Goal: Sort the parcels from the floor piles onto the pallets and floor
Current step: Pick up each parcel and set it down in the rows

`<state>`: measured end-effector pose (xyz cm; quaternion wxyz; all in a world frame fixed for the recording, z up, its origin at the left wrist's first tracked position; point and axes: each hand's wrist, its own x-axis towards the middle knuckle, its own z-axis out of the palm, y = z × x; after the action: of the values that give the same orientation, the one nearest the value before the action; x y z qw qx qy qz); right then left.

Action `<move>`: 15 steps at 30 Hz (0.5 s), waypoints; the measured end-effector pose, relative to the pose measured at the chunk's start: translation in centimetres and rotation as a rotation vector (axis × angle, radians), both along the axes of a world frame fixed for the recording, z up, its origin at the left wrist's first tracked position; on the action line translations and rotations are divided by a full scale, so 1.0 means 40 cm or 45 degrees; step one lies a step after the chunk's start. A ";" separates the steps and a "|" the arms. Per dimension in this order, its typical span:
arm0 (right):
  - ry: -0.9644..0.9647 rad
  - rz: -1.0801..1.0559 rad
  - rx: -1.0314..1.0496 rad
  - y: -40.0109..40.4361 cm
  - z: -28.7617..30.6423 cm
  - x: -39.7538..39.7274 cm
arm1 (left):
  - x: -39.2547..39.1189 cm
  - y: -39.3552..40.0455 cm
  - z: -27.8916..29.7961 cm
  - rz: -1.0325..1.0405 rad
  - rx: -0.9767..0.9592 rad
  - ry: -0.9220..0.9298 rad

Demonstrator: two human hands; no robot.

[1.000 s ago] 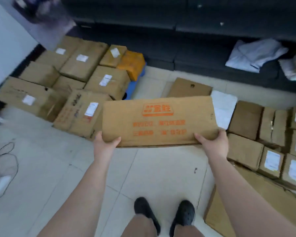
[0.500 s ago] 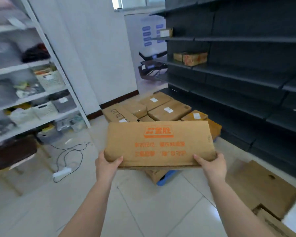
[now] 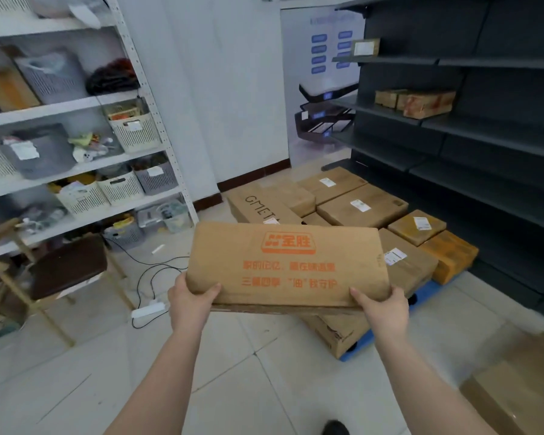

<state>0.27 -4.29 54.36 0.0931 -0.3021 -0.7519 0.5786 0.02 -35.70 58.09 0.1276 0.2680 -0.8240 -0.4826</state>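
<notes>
Midway through the sort, by the look of it. One flat cardboard parcel (image 3: pixel 288 265) with orange print carried in the air at chest height, not yet set down. Left hand (image 3: pixel 190 301) gripping its near left corner, thumb on top and fingers curled out of sight beneath; right hand (image 3: pixel 382 310) gripping the near right corner the same way. Just beyond and below the parcel, a blue pallet (image 3: pixel 421 304) already loaded with a layer of labelled boxes (image 3: pixel 361 207), so part of the work done. More cardboard (image 3: pixel 522 390) lying on the floor at lower right, likely still waiting; how much remains elsewhere impossible to judge from this view.

Underfoot, pale floor tiles (image 3: pixel 233 372) with a white power strip (image 3: pixel 148 309) and trailing black cable to the left. White shelving (image 3: pixel 157 127) on the left crowded with baskets and oddments, a brown-seated chair (image 3: pixel 68 265) in front of it. Dark shelving (image 3: pixel 484 136) on the right, mostly bare apart from a few small boxes. White wall and a doorway between.
</notes>
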 end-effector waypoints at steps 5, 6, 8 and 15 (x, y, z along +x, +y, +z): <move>0.002 0.052 -0.026 -0.093 -0.015 -0.248 | -0.222 -0.082 -0.008 0.050 0.011 -0.009; 0.004 0.069 -0.029 -0.111 -0.016 -0.304 | -0.271 -0.095 -0.003 0.070 0.008 -0.006; 0.009 0.091 -0.033 -0.146 -0.015 -0.417 | -0.365 -0.121 0.008 0.114 0.013 0.006; -0.010 0.173 0.050 -0.257 0.010 -0.772 | -0.670 -0.224 0.006 0.193 0.036 0.002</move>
<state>-30.61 -14.59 54.75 0.0564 -0.2507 -0.7823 0.5674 -26.77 -44.64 58.31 0.1605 0.3312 -0.7943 -0.4833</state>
